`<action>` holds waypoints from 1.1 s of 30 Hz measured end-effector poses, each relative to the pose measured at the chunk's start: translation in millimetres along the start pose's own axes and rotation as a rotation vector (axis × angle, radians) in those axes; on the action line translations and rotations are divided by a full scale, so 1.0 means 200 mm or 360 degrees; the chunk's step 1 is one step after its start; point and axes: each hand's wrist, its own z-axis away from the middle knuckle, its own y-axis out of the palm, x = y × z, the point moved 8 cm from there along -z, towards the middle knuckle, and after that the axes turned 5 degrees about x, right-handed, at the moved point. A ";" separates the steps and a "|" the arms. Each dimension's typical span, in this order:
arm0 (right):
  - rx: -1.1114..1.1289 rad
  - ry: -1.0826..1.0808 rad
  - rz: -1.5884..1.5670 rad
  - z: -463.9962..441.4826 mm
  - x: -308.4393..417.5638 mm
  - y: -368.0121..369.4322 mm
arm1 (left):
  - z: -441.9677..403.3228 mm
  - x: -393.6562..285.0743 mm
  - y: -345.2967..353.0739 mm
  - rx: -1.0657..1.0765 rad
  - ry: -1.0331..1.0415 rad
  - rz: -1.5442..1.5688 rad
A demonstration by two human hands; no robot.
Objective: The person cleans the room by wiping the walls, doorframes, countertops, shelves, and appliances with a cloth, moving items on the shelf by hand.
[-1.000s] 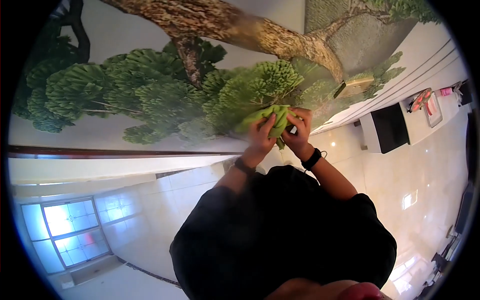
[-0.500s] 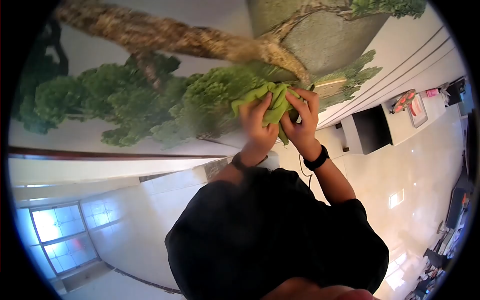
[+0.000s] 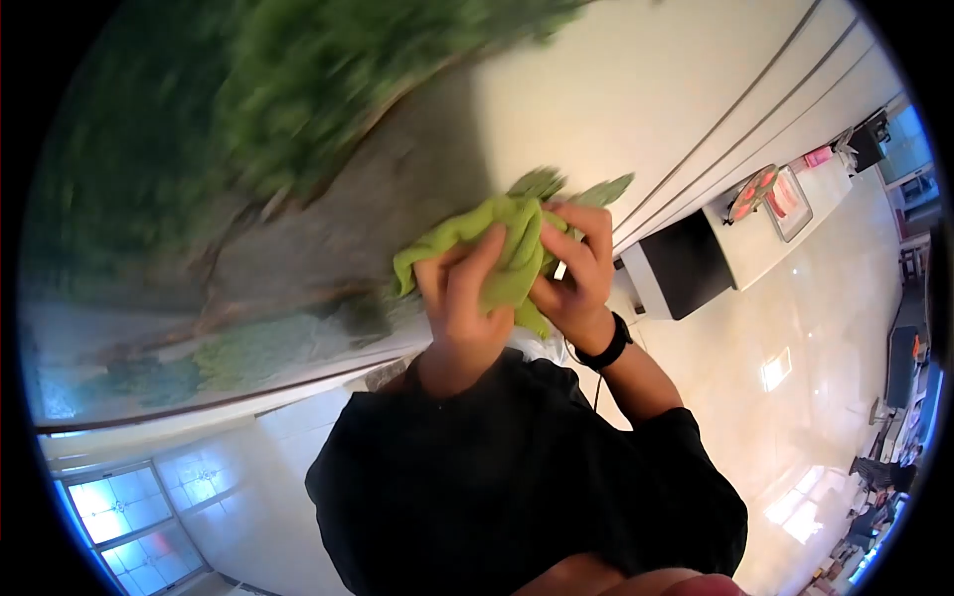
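Observation:
A crumpled green cloth (image 3: pixel 512 238) is pressed against a wall painted or printed with a tree mural (image 3: pixel 397 129). My left hand (image 3: pixel 462 308) grips its left part, with bent fingers and thumb pushed into the folds. On the other side, my right hand (image 3: pixel 581 263) pinches the cloth's right part; a black watch (image 3: pixel 606 343) circles that wrist. Painted leaves (image 3: pixel 537 184) show just above the cloth. One corner of the cloth hangs down between my hands. The wall behind the cloth is hidden.
To the right stands a white cabinet (image 3: pixel 651 283) with a dark front, a tray (image 3: pixel 790 204) and a red-patterned round item (image 3: pixel 752 194) on its top. Thin lines (image 3: pixel 730 119) run along the wall. Below is a shiny tiled floor (image 3: pixel 715 377); a window (image 3: pixel 119 507) is at lower left.
My hands and the cloth have shifted across the mural toward its right edge leaves. The socket plate seen earlier no longer shows. My head view has turned and come closer to the wall.

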 end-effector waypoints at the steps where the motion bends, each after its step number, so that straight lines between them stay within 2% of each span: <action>1: -0.0005 -0.0006 -0.0013 -0.02 -0.05 -0.05 | -0.02 -0.03 0.07 -0.0018 0.0023 -0.0005; 6: -0.0126 -0.0032 -0.0098 -0.10 -0.31 -0.33 | -0.11 -0.15 0.43 -0.0009 0.0028 0.0088; 11: -0.0223 0.0002 0.0037 -0.12 -0.61 -0.64 | -0.22 -0.26 0.85 0.0312 0.0070 0.0176; 15: -0.0216 0.0095 0.0069 -0.10 -0.83 -0.82 | -0.21 -0.31 1.15 0.0365 0.0053 0.0303; 20: -0.0207 0.0346 -0.0110 0.10 -1.17 -0.98 | -0.09 -0.31 1.54 0.0421 -0.0099 0.0168; 22: -0.0077 0.0444 -0.0125 0.14 -1.30 -1.06 | -0.04 -0.32 1.68 0.0435 -0.0185 0.0122; 26: 0.0094 0.0407 -0.0164 0.08 -1.50 -1.27 | -0.09 -0.39 1.91 0.0358 -0.0308 0.0162; 29: -0.0016 0.0317 -0.0101 -0.04 -1.61 -1.45 | -0.20 -0.48 2.10 0.0352 -0.0314 0.0170; 33: -0.0107 0.0458 -0.0134 -0.04 -1.79 -1.61 | -0.30 -0.61 2.34 0.0417 -0.0215 0.0097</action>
